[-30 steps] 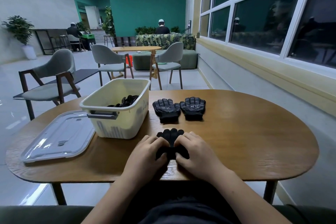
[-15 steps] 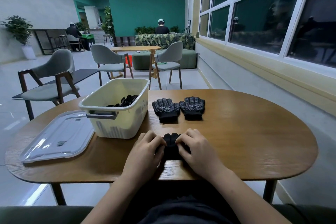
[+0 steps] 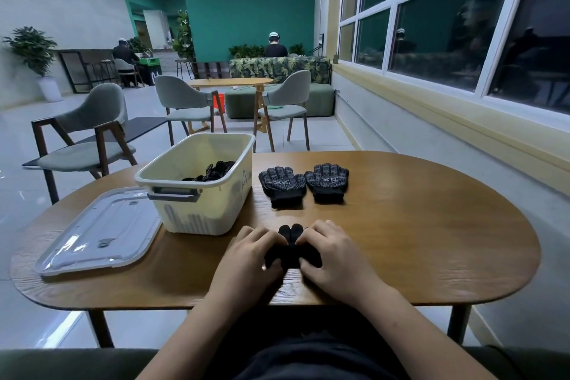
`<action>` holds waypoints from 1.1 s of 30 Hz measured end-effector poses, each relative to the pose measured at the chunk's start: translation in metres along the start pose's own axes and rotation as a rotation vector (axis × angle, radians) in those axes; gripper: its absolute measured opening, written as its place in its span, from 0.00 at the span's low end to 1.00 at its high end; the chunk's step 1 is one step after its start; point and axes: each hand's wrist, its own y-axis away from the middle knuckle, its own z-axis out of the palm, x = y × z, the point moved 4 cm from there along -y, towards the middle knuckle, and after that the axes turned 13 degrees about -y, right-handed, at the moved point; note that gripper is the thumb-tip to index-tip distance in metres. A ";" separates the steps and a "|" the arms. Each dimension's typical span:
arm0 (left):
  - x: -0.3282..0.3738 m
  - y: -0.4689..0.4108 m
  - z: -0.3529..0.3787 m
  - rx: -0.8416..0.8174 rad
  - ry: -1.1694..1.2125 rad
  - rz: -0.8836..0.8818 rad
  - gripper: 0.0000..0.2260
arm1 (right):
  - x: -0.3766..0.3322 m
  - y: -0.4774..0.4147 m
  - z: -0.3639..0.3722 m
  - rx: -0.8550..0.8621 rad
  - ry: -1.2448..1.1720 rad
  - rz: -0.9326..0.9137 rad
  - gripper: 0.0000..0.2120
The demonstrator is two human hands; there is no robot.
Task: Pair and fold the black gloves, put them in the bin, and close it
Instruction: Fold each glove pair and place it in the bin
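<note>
Step in hand: folding the glove pair [image 3: 291, 248] on the bench [image 3: 416, 225], just in front of the bin [image 3: 200, 210]. Left hand [image 3: 249, 251] and right hand [image 3: 334, 256] have fingers curled, pinching its edges. Next, probably: finish the fold, lift it into the bin. Two flat gloves [image 3: 282, 185] wait right of the bin.

In the middle of the frame, the side wall of the cream bin [image 3: 237, 194] in front of me carries a single handwritten letter, "A". Just right of it, the nearer glove [image 3: 282, 187] and the farther glove [image 3: 327, 181] each have a white printed mark across the palm, too small for me to read.
</note>
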 end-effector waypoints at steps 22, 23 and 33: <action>-0.004 -0.002 0.001 0.065 0.043 -0.044 0.04 | 0.009 0.002 -0.005 0.139 -0.144 0.045 0.06; -0.004 -0.001 0.000 0.071 0.050 -0.031 0.06 | 0.009 0.002 -0.005 0.142 -0.149 0.042 0.05; 0.001 0.000 -0.002 0.038 0.057 -0.029 0.11 | 0.007 0.002 -0.003 0.127 -0.102 0.003 0.07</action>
